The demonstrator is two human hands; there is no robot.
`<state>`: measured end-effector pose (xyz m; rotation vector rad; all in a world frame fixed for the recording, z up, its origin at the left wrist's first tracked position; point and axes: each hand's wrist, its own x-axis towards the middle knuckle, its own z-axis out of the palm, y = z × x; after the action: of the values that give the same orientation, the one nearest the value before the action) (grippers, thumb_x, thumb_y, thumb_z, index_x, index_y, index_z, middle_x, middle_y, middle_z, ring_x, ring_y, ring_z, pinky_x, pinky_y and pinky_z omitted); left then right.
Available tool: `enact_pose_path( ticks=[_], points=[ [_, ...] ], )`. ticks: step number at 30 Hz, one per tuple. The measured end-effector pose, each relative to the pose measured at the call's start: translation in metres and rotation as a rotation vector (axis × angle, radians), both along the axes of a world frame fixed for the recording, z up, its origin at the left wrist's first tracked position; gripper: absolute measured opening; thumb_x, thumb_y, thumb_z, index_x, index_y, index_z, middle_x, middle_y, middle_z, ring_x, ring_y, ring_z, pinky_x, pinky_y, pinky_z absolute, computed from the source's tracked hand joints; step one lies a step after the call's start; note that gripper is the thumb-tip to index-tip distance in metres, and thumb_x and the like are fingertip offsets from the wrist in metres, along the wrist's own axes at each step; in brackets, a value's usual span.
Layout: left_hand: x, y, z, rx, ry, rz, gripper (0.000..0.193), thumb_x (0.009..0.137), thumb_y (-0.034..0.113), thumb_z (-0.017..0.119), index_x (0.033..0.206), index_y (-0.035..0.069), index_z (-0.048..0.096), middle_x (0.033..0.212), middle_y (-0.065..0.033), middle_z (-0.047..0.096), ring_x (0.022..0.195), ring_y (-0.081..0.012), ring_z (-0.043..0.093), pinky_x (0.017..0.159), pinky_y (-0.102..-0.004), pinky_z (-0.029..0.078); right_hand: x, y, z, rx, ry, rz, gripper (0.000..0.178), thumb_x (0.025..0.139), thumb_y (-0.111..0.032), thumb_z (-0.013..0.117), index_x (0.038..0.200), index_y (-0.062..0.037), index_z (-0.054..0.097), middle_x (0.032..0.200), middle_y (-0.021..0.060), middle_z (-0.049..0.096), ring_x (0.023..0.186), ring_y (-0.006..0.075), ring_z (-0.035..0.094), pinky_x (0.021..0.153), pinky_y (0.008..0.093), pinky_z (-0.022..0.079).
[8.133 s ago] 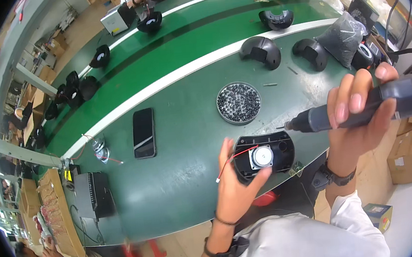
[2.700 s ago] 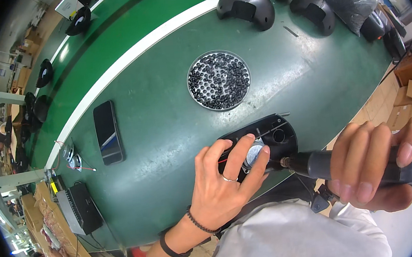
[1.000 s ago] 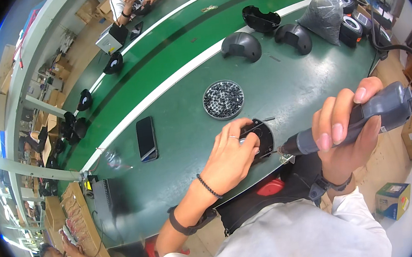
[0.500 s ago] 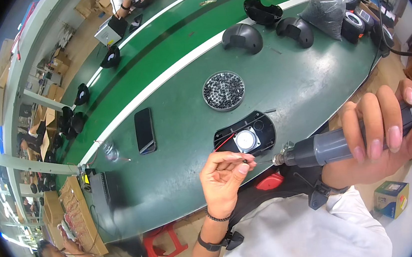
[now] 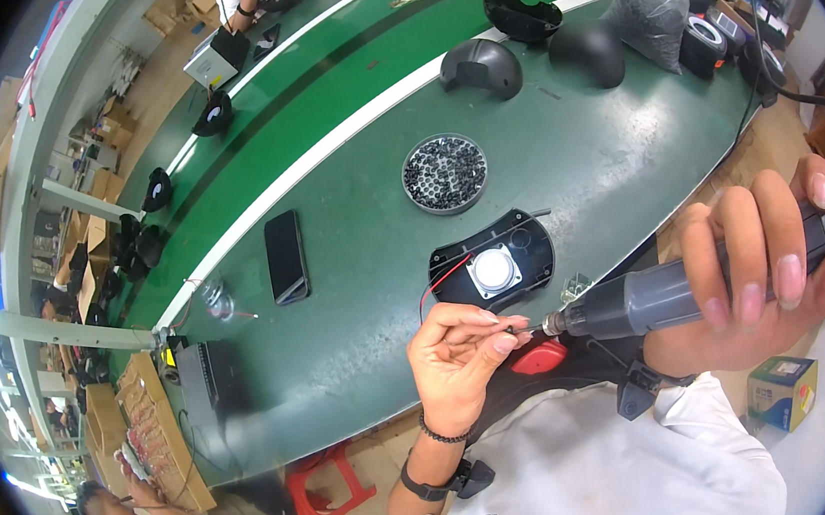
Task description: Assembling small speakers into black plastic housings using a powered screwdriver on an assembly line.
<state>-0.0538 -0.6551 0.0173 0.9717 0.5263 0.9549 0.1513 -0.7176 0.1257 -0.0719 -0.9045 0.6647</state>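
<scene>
My right hand [image 5: 768, 245] is wrapped round a grey electric screwdriver [image 5: 653, 295], its bit pointing left. My left hand [image 5: 458, 358] pinches a tiny dark screw [image 5: 512, 329] at the tip of the bit; fingertips partly cover it. Just beyond my left hand lies a black oval plastic housing [image 5: 532, 267] holding a white square speaker [image 5: 493, 269] with a red wire. A round dish [image 5: 447, 206] farther back is full of small black screws.
A phone [image 5: 286, 256] lies left of the dish on the green table [image 5: 363, 363]. Black curved shells [image 5: 480, 69] and a plastic bag of dark parts [image 5: 651, 16] stand at the back right. A red stool [image 5: 327, 493] is below left. Other people work across the table and at lower left.
My left hand has shifted slightly right, bringing the screw up to the bit's tip. The right hand and screwdriver stay almost in place.
</scene>
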Motion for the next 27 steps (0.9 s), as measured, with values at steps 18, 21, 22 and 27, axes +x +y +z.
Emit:
enact_pose_path(
  ticks=[18,21,22,27],
  points=[
    [-0.0001,0.0014,0.0019,0.138,0.033,0.001,0.029,0.086,-0.009,0.075,0.106,0.001,0.056,0.099,-0.0171,0.073,0.096,-0.0239,0.074,0.087,-0.0357,0.062,0.0004,0.0000,-0.0016,-0.027,-0.019,0.005,0.034,0.103,-0.027,0.056,0.124,-0.0038,0.042,0.083,0.0082,0.059,0.067,0.0200,0.059,0.054,0.0326,0.049],
    [-0.0030,0.0046,-0.0019,0.188,-0.032,-0.050,0.031,0.085,-0.018,0.070,0.109,-0.003,0.057,0.106,-0.0191,0.072,0.107,-0.0294,0.072,0.094,-0.0384,0.061,-0.0009,0.0011,-0.0011,-0.010,-0.004,-0.003,0.035,0.103,-0.028,0.056,0.124,-0.0035,0.042,0.083,0.0085,0.059,0.068,0.0202,0.060,0.054,0.0327,0.049],
    [-0.0035,0.0050,-0.0019,0.188,-0.032,-0.049,0.031,0.085,-0.018,0.070,0.109,-0.003,0.057,0.106,-0.0191,0.072,0.107,-0.0294,0.072,0.094,-0.0384,0.061,-0.0005,0.0013,-0.0014,-0.010,-0.004,-0.002,0.035,0.103,-0.028,0.056,0.124,-0.0035,0.042,0.083,0.0085,0.059,0.068,0.0202,0.060,0.054,0.0327,0.049],
    [-0.0036,0.0042,0.0032,0.174,0.063,-0.039,0.031,0.086,-0.010,0.074,0.108,0.000,0.055,0.102,-0.0187,0.073,0.103,-0.0269,0.073,0.089,-0.0359,0.061,-0.0005,0.0008,-0.0019,-0.026,-0.006,-0.001,0.036,0.104,-0.029,0.055,0.124,-0.0033,0.041,0.084,0.0093,0.059,0.067,0.0200,0.059,0.054,0.0326,0.049]
  ],
)
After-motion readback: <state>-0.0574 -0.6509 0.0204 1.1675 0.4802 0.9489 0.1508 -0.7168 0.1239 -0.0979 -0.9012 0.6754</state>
